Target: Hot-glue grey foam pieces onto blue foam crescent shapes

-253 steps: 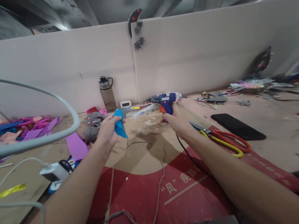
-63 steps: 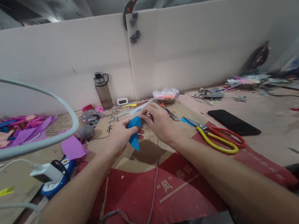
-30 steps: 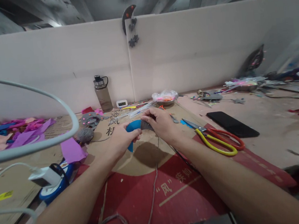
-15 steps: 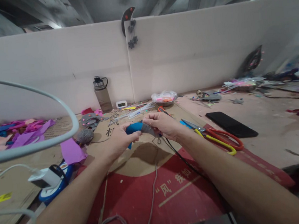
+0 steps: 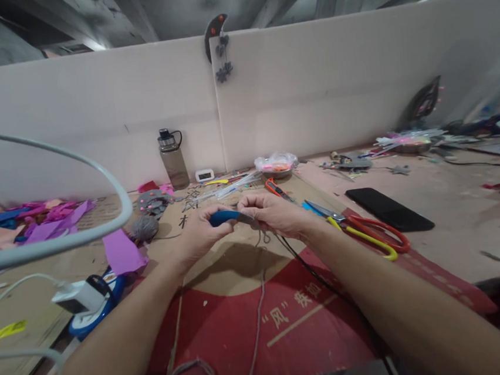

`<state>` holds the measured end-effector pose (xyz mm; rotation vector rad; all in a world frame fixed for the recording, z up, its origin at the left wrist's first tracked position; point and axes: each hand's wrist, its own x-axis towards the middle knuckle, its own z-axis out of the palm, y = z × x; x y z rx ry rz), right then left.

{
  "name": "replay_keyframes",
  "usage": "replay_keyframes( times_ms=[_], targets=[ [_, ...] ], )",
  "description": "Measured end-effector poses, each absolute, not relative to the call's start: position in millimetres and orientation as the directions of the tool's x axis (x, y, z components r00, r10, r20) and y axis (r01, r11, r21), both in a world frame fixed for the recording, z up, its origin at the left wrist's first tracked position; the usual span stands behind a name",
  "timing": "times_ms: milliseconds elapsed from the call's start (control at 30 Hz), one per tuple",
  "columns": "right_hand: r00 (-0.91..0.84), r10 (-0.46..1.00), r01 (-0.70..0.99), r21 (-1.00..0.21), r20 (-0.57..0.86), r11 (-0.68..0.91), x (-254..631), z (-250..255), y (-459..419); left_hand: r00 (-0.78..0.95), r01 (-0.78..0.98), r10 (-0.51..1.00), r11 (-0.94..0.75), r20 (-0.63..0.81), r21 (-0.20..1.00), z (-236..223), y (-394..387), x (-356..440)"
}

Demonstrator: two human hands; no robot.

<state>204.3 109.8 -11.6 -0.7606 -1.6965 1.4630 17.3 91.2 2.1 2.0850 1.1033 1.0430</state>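
Between my two hands is a curved strip, blue (image 5: 223, 217) on the left and covered in grey at the right end. My left hand (image 5: 202, 232) pinches the blue part, thumb in front. At the grey end, my right hand (image 5: 274, 213) is closed with thumb and fingertips on the strip. A thin grey yarn (image 5: 258, 322) hangs from beside the right fingers, down over the red and brown cardboard (image 5: 229, 343). What the right fingertips press on is partly hidden.
Right of my hands lie red-handled scissors (image 5: 378, 231), a yellow-handled tool (image 5: 361, 241) and a black phone (image 5: 389, 209). A grey yarn ball (image 5: 145, 227), purple scrap (image 5: 125, 252) and charger on a blue power strip (image 5: 86, 300) sit left. A bottle (image 5: 173, 162) stands behind.
The strip has tilted, so its blue face looks narrower. My right fingers have shifted slightly over the grey end. Both hands keep hold, and the view has moved a little.
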Motion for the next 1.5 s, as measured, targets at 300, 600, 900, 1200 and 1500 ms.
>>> replay_keyframes(
  times_ms=[300,600,900,1200,1500],
  targets=[
    [-0.570,0.802,0.117,-0.948,0.180,0.296,208.5,-7.4,104.5,0.445,0.365,0.646,-0.763,0.620,0.533,-2.4,98.3,16.2],
    [-0.657,0.750,-0.112,-0.994,0.072,-0.003,205.5,-9.9,102.4,0.446,0.445,0.787,-0.608,0.427,0.657,-3.2,102.3,9.6],
    [-0.801,0.599,-0.217,-0.934,0.002,-0.285,205.2,-14.6,99.6,0.612,0.349,0.786,-0.366,0.086,0.863,1.2,109.2,-4.0],
    [-0.790,0.613,-0.263,-0.915,0.022,-0.306,201.3,-18.7,103.4,0.545,0.313,0.833,-0.305,0.093,0.899,0.6,105.0,-3.8],
    [-0.668,0.744,-0.220,-0.952,-0.011,-0.212,194.2,-22.0,103.5,0.471,0.293,0.869,-0.316,0.151,0.902,-1.4,104.7,6.5]
  ],
)
